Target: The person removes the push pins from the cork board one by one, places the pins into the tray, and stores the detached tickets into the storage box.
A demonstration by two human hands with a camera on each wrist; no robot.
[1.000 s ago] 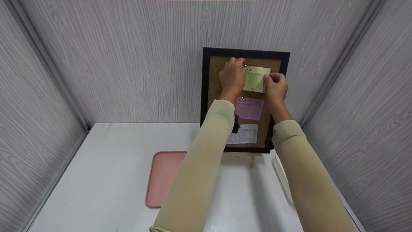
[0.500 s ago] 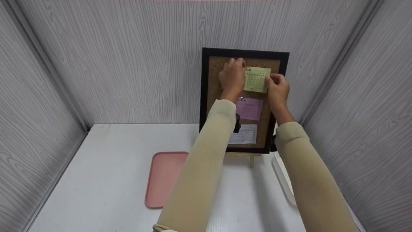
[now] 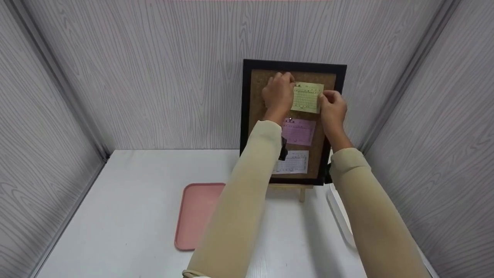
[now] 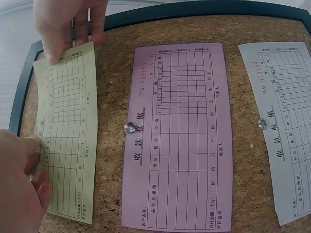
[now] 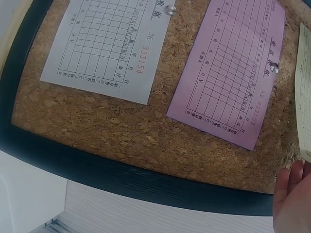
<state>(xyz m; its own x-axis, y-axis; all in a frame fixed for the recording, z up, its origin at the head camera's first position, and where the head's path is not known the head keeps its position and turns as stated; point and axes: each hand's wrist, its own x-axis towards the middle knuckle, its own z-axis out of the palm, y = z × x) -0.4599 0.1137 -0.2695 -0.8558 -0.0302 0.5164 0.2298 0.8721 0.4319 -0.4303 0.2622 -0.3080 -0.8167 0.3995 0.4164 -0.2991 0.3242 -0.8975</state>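
Observation:
A yellow-green receipt slip (image 3: 307, 98) lies against the upper part of a black-framed corkboard (image 3: 260, 104). My left hand (image 3: 278, 92) is at the slip's top-left part; in the left wrist view its thumb and finger pinch a small clear pushpin (image 4: 35, 164), mostly hidden by them. With thumb and fingers, my right hand (image 3: 334, 109) pinches the slip's right edge. The slip bows slightly in the left wrist view. Below it, a pink receipt (image 4: 177, 145) and a white receipt (image 4: 286, 145) are each fixed by a clear pushpin (image 4: 130, 127).
The board leans on a small wooden easel (image 3: 302, 193) standing on the white table (image 3: 146, 216). To the left lies a pink tray (image 3: 198, 212), partly covered by my left sleeve. A white tray (image 3: 339, 212) shows beside my right forearm. Wood-grain panels (image 3: 173, 77) enclose the back and sides.
My right hand has shifted slightly to the right with the slip's edge, showing a little more of the slip's face. The left hand stays almost still.

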